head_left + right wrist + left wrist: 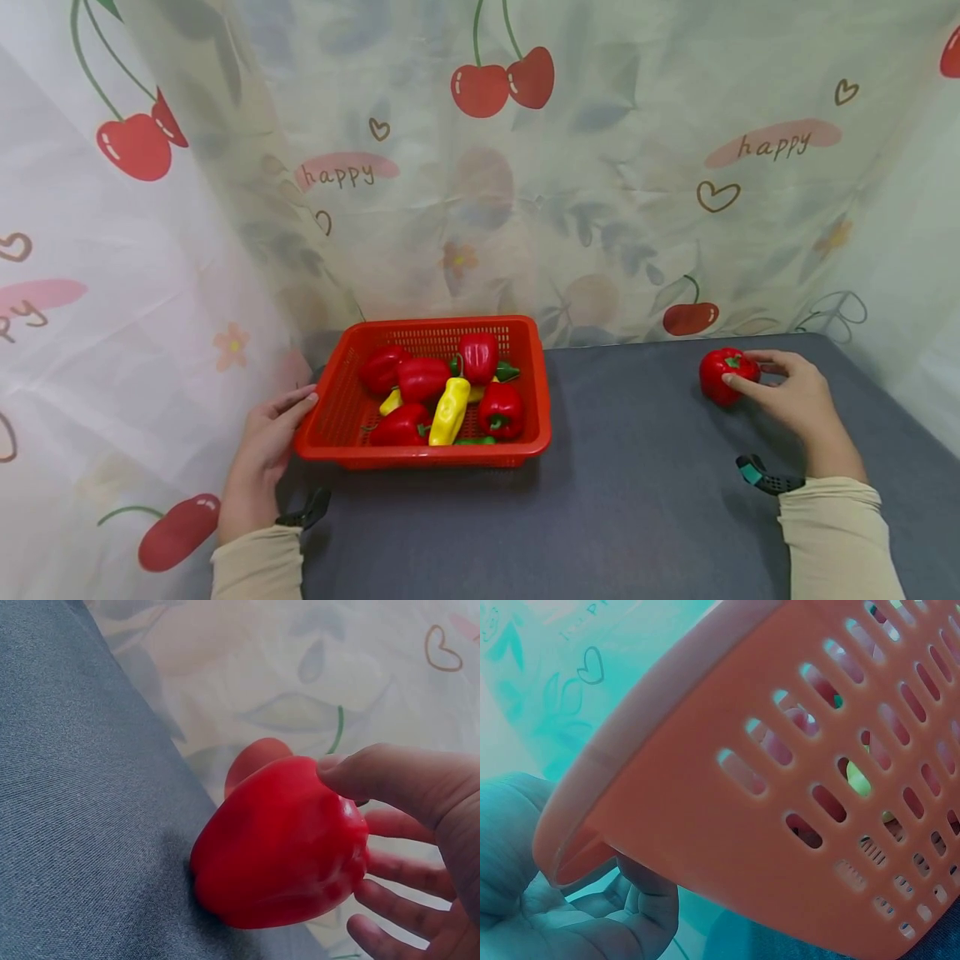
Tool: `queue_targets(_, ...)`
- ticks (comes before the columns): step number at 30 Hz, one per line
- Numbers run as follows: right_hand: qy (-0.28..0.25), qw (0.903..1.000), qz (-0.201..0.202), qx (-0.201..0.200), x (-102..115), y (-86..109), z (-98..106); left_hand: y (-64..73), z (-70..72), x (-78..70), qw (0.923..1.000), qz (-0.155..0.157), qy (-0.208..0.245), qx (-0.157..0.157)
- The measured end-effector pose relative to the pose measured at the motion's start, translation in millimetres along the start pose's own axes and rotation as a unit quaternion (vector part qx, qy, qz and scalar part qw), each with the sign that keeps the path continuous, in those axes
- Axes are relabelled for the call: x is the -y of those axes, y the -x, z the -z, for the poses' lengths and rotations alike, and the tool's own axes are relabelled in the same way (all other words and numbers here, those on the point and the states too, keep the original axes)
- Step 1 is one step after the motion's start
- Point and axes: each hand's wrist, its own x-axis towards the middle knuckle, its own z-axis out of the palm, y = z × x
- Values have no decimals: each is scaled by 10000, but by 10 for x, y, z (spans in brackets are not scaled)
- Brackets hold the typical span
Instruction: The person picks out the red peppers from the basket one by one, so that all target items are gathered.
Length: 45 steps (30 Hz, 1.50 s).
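Observation:
My left hand (264,446) grips the left rim of a red plastic basket (420,454). In the left wrist view, curled fingers (646,904) reach under the basket's slotted wall (697,817). Several red bell peppers (501,410) lie inside, with a long yellow pepper (450,412) on top and bits of green below. Far to the right, my right hand (810,408) holds a red bell pepper (714,379) between thumb and fingers. Seen from the right wrist, the thumb presses near the stem end of the pepper (277,847), its lower end right at the dark cloth.
A dark grey cloth (630,500) covers the table between basket and right hand. Pale curtains (585,200) printed with cherries and hearts hang behind and at both sides. The basket stands near the left curtain (150,350).

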Motion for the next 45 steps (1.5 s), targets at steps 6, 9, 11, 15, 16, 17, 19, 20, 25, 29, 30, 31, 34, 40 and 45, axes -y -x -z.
queue_targets(6, 19, 10000, 34, -28, 21, 3, 10, 2, 9, 8, 10000, -8, 27, -1)
queue_targets(9, 18, 9999, 130, -85, 40, -7, 34, -1, 3, 4, 10000, 31, 9, -7)
queue_targets(11, 32, 9997, 216, -131, 56, -18, 55, -3, -1, 0, 10000, 46, -26, -10)
queue_targets(15, 60, 9991, 362, -205, 122, -26, 80, -5, -10, -3, 10000, 40, -41, -29)
queue_targets(16, 50, 9990, 394, -217, 151, -25, 76, -5, -9, -1, 10000, 42, -34, -28)
queue_targets(17, 38, 9987, 445, -227, 187, -23, 69, -5, -9, 1, 10000, 33, -16, -21)
queue_targets(19, -7, 9980, 583, -245, 278, -20, 46, -9, -7, 3, 10000, 31, 7, -9)
queue_targets(20, -32, 9974, 668, -254, 333, -19, 30, -11, -8, 2, 10000, 27, 5, -9)
queue_targets(25, -160, 9933, 1140, -61, 643, 7, -99, -9, -11, -4, 10000, 20, -6, -35)
queue_targets(29, -513, 9861, 1562, 237, 851, 10, -251, 1, -8, -1, 10000, -14, 20, -60)
queue_targets(30, -614, 9838, 1655, 325, 895, 6, -291, 3, -6, 2, 10000, -14, 30, -68)
queue_targets(31, -713, 9813, 1738, 424, 939, 0, -323, 4, -6, 3, 10000, -18, 44, -76)
queue_targets(34, -922, 9757, 1872, 675, 1053, -23, -406, 3, -5, 11, 9999, 13, 69, -81)
queue_targets(40, -1027, 9681, 2091, 921, 1238, -74, -561, -16, -8, 25, 9999, -8, 128, -21)
queue_targets(45, -927, 9620, 2320, 1104, 1369, -135, -712, -17, 0, 24, 9999, -66, 145, -36)
